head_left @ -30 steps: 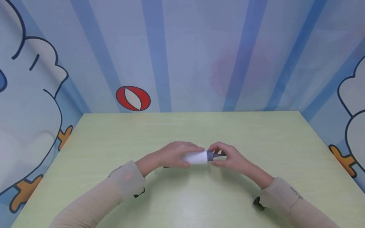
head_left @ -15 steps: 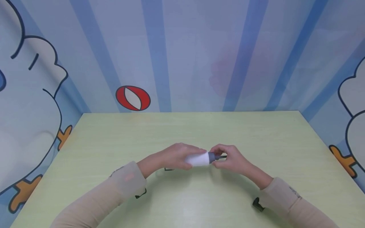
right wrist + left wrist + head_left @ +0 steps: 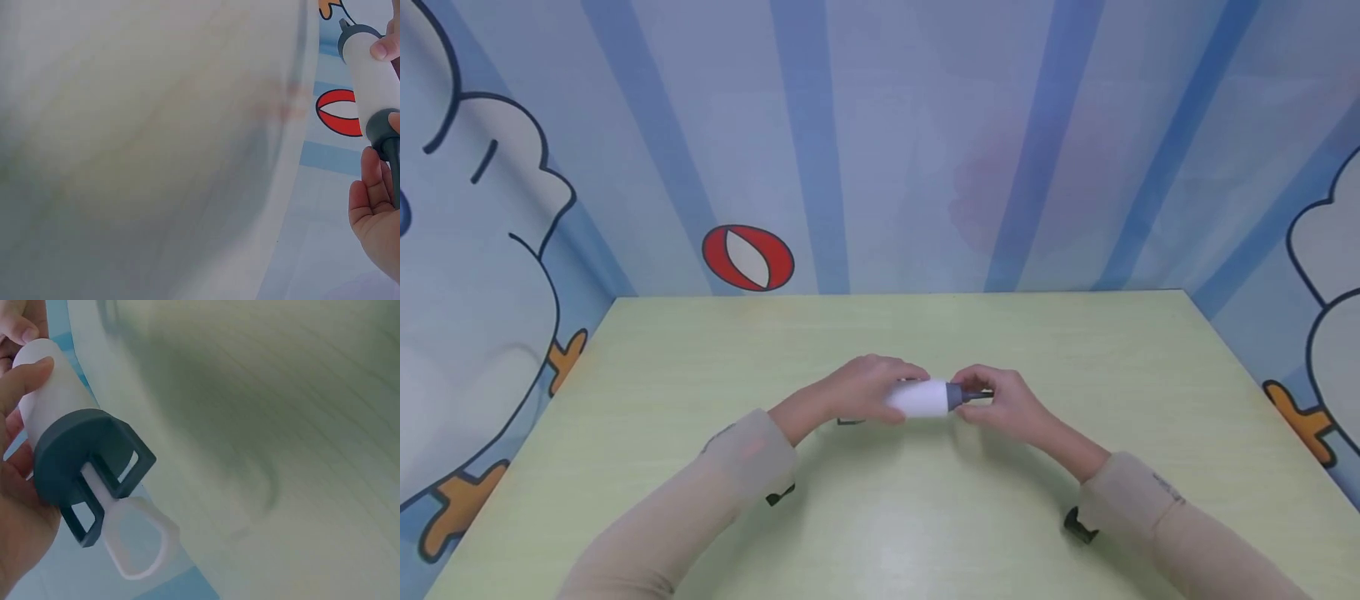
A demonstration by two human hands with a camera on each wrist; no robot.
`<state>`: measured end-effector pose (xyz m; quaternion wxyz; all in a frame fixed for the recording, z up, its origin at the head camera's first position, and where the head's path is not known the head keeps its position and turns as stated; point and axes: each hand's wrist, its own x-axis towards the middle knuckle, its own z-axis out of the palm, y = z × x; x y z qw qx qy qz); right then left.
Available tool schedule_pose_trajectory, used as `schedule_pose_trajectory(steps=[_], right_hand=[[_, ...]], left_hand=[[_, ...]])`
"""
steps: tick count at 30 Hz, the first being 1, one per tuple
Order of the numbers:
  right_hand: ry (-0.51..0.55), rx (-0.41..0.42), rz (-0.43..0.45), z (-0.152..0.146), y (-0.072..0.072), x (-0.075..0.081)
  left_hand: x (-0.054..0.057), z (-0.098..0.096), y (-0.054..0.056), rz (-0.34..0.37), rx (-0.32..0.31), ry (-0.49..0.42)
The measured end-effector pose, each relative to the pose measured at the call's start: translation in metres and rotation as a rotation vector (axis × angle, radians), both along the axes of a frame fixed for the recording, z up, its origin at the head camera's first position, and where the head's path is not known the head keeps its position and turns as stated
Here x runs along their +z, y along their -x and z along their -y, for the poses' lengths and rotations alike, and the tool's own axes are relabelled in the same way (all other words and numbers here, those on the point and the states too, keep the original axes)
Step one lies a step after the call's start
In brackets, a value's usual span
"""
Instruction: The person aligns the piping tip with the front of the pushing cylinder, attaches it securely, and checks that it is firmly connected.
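A white-barrelled syringe (image 3: 921, 398) lies sideways, held above the table between both hands. My left hand (image 3: 868, 387) grips its barrel, thumb along the near side. In the left wrist view, the dark grey end cap (image 3: 78, 447) with two looped finger grips faces the camera, and a white plunger ring (image 3: 140, 537) sticks out of it. My right hand (image 3: 1011, 404) pinches the grey collar (image 3: 955, 396) at the other end. A thin dark nozzle (image 3: 392, 172) runs from that collar into the right palm, partly hidden by the fingers.
A pale green table (image 3: 895, 517) spreads beneath the hands. Behind it stands a blue striped backdrop (image 3: 895, 167) with a printed red-and-white ball (image 3: 748, 257). Printed cartoon side panels border the table left and right. Small dark devices hang at both sleeve cuffs.
Both hands and the syringe have shifted a little farther from the body, toward the backdrop. The left forearm has swung slightly right. Both grips stay much the same.
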<state>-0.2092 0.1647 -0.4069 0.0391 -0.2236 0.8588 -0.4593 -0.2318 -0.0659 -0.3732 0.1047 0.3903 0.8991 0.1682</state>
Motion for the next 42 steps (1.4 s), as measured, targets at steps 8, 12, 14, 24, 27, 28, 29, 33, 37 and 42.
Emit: schedule_pose_trajectory(steps=[8,12,14,24,27,28,29,33,37,42], right_hand=[[-0.006,-0.053,0.010,-0.003,0.011,0.004],[-0.032,-0.065,-0.003,-0.004,0.020,0.005],[-0.045,-0.063,-0.014,-0.005,0.025,0.004],[-0.139,-0.007,-0.054,-0.008,0.049,-0.007],[-0.157,0.004,-0.035,-0.008,0.053,-0.011],[-0.159,0.008,-0.031,-0.008,0.054,-0.012],[-0.162,0.010,-0.028,-0.008,0.055,-0.012],[-0.171,0.019,-0.001,-0.007,0.056,-0.014],[-0.194,0.024,0.016,-0.007,0.057,-0.017],[-0.218,0.024,0.015,-0.007,0.057,-0.020]], left_hand=[[-0.002,-0.001,0.014,-0.034,0.076,0.009],[-0.003,-0.003,0.024,-0.082,0.076,0.014],[-0.003,-0.005,0.029,-0.085,0.083,0.032],[-0.009,-0.011,0.041,-0.068,0.106,0.078],[-0.014,-0.012,0.043,-0.064,0.109,0.096],[-0.015,-0.012,0.044,-0.060,0.111,0.101],[-0.017,-0.013,0.045,-0.057,0.114,0.105],[-0.023,-0.014,0.046,-0.036,0.125,0.103],[-0.028,-0.014,0.046,-0.019,0.131,0.096],[-0.030,-0.014,0.044,-0.022,0.156,0.111]])
